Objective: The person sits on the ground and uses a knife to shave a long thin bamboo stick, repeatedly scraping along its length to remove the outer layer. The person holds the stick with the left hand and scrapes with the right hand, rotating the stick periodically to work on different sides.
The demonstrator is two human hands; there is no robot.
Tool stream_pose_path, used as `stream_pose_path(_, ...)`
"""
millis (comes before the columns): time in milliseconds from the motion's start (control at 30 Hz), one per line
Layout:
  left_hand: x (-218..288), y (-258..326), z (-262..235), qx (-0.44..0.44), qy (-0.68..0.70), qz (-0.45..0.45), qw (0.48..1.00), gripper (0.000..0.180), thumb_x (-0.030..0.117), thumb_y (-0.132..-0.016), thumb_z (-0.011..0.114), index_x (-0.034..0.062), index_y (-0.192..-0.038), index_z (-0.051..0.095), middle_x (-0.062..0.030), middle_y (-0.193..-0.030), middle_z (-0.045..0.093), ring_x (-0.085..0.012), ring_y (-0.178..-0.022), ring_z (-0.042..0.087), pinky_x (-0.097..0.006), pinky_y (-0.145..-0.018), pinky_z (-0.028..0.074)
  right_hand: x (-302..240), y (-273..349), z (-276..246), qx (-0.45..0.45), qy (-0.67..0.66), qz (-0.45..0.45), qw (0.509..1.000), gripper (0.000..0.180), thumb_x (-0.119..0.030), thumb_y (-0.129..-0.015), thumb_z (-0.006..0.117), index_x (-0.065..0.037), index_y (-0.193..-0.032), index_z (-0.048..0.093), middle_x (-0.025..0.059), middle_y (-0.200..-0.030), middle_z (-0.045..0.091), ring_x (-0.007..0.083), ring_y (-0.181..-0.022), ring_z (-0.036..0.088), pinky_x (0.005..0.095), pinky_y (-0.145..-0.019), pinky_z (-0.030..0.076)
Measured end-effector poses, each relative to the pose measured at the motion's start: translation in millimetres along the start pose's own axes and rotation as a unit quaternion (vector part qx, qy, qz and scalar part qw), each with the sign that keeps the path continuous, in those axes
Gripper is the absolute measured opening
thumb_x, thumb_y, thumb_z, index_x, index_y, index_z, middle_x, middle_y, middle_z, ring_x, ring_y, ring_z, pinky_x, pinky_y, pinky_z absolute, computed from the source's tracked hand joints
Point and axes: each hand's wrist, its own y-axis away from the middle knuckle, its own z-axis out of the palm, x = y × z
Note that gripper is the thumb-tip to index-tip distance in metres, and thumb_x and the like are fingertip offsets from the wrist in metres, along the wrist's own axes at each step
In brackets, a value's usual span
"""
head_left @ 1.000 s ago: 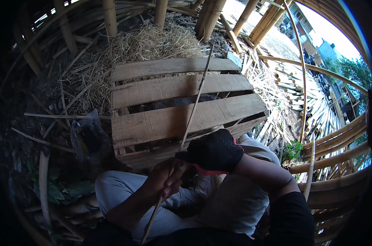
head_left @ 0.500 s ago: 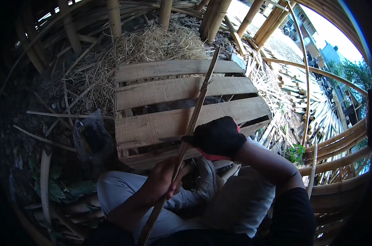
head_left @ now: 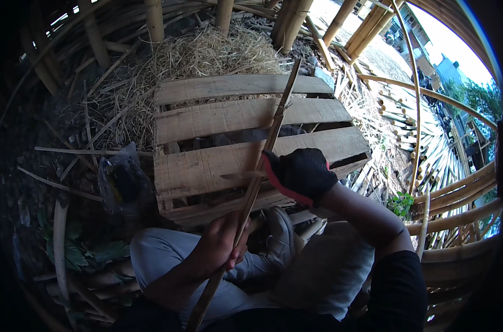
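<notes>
A long, narrow bamboo strip [head_left: 272, 135] slanted over the slatted wooden crate [head_left: 196, 171], its top end past the crate's far edge, the rest running down beyond the near side. It looked straight and tan-brown, streaked lengthwise lighter and darker, with a rough joint above the crate's middle slat — thin fibres stuck out there. On the crate's near side, the bare left hand [head_left: 221, 240] had its fingers clamped on the strip. Over the nearest slat, the gloved right hand's [head_left: 301, 176] fingers were closed round a knife [head_left: 241, 175] — its blade crossed the strip, contact unclear.
</notes>
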Motion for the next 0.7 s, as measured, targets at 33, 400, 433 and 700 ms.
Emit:
stream_pose_path(33, -0.9, 0.1, 0.1, 0.000, 0.002, -0.003, 1.000, 0.039, 0.044, -0.112, 0.031, 0.0101, -0.100, 0.047, 0.0039, -0.050, 0.040, -0.0050, -0.035, 0.037, -0.020, -0.036, 0.030, 11.6, -9.6, -5.7, -0.069, 0.005, 0.050, 0.996, 0.055, -0.041, -0.106, 0.040, -0.007, -0.078, 0.073, 0.0204, -0.064, 0.066, 0.0413, -0.061, 0.066, 0.0521, -0.059, 0.053)
stream_pose_path(400, -4.1, -3.2, 0.0, 0.018, -0.001, 0.016, 1.000, 0.032, 0.039, -0.110, 0.038, 0.0107, -0.099, 0.048, 0.0035, -0.051, 0.040, -0.0045, -0.035, 0.036, -0.021, -0.034, 0.028, -11.0, -1.4, -2.3, -0.109, -0.133, 0.053, 0.984, 0.052, -0.045, -0.104, 0.046, -0.009, -0.081, 0.076, 0.0212, -0.058, 0.062, 0.0433, -0.055, 0.063, 0.0549, -0.058, 0.052)
stream_pose_path(433, -0.6, -4.8, -0.1, 0.018, 0.015, 0.006, 1.000, 0.031, 0.038, -0.110, 0.039, 0.0108, -0.100, 0.048, 0.0037, -0.051, 0.040, -0.0044, -0.035, 0.036, -0.021, -0.034, 0.028, -13.4, -1.7, -1.4, -0.092, -0.103, 0.042, 0.990, 0.053, -0.045, -0.104, 0.046, -0.008, -0.080, 0.075, 0.0211, -0.059, 0.063, 0.0434, -0.056, 0.063, 0.0541, -0.059, 0.052)
stream_pose_path(700, -1.3, -5.3, -0.1, 0.022, 0.039, 0.006, 0.999, 0.028, 0.035, -0.110, 0.037, 0.0110, -0.101, 0.048, 0.0046, -0.053, 0.039, -0.0032, -0.035, 0.035, -0.020, -0.034, 0.029, -25.5, -0.7, -8.5, -0.047, -0.083, 0.087, 0.992, 0.061, -0.047, -0.105, 0.045, -0.004, -0.070, 0.072, 0.0203, -0.060, 0.064, 0.0435, -0.058, 0.064, 0.0517, -0.062, 0.053)
